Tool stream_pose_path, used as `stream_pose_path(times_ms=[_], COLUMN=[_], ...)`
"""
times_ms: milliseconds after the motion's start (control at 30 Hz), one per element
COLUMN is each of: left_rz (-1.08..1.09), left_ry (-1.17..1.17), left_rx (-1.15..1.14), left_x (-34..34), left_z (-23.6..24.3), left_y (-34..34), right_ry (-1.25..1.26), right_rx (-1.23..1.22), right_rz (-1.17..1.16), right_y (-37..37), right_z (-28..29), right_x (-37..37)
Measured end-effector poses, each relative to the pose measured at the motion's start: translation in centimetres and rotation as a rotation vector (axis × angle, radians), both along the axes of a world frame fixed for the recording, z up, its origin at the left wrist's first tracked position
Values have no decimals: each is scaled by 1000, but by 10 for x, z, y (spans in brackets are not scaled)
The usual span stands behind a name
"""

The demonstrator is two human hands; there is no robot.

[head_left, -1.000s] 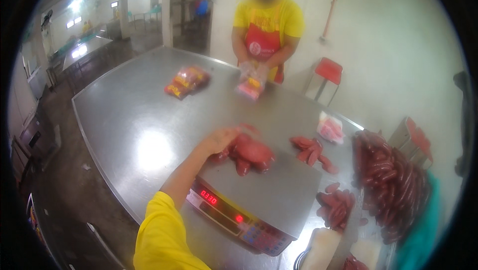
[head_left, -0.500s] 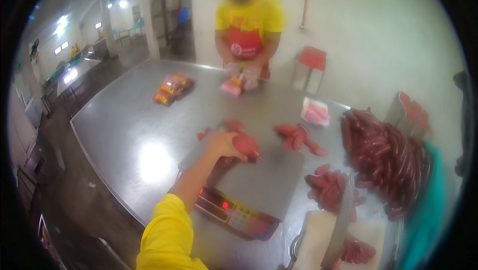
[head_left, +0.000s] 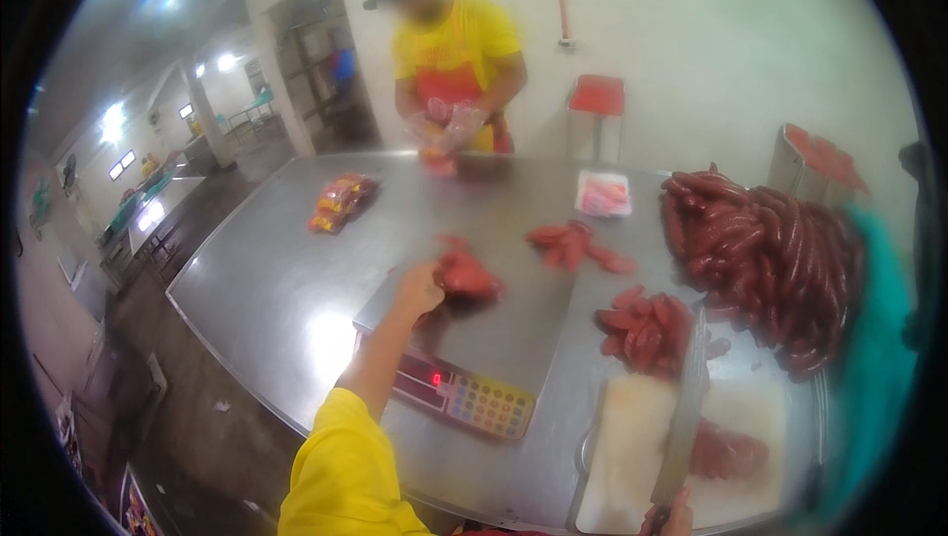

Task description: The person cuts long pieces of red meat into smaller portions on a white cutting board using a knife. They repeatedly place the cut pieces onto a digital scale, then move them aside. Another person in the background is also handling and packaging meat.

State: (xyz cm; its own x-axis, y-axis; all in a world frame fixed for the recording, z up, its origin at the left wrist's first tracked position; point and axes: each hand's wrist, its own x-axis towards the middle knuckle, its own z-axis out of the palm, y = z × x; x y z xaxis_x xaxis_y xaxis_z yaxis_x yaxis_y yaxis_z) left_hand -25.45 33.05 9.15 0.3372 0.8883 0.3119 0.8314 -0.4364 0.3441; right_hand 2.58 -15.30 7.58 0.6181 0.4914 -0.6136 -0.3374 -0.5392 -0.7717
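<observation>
My left hand [head_left: 423, 289] is closed at the left end of a bunch of red sausages [head_left: 467, 274], over the steel platform of a digital scale [head_left: 484, 404]. Its fingertips are partly hidden, and I cannot tell whether the bunch touches the platform. At the lower right my right hand [head_left: 677, 516] grips the handle of a large, wide-bladed knife [head_left: 688, 408]. The blade points away from me over a white cutting board [head_left: 620, 467]. Cut sausage pieces [head_left: 729, 449] lie on the board, right of the blade.
Loose sausages [head_left: 647, 329] lie beyond the board, another small bunch [head_left: 573, 245] farther off. A big sausage heap [head_left: 760, 249] fills the right side. Packed bags [head_left: 343, 200] and a white tray [head_left: 603, 194] sit on the steel table [head_left: 267, 249]. Opposite, a gloved co-worker [head_left: 454, 62] handles a pack.
My left hand has shifted from over the sausage bunch to its left end, its fingers closer together. My right hand has come into view on the knife handle. The whole view has shifted slightly.
</observation>
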Motion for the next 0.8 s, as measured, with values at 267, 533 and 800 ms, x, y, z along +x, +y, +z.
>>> stream_pose_path(times_ms=[267, 533, 800], left_rz=[-108, -617, -493], left_ry=[-620, -275, -551], left_rx=[-500, -465, -211], left_x=[-35, -42, -57], left_z=[33, 70, 130], left_y=[3, 10, -8], right_ry=[-37, 7, -5], right_rx=[50, 29, -33], right_rz=[-107, -152, -335], right_y=[25, 71, 59], right_z=[27, 36, 22], right_x=[-49, -122, -149])
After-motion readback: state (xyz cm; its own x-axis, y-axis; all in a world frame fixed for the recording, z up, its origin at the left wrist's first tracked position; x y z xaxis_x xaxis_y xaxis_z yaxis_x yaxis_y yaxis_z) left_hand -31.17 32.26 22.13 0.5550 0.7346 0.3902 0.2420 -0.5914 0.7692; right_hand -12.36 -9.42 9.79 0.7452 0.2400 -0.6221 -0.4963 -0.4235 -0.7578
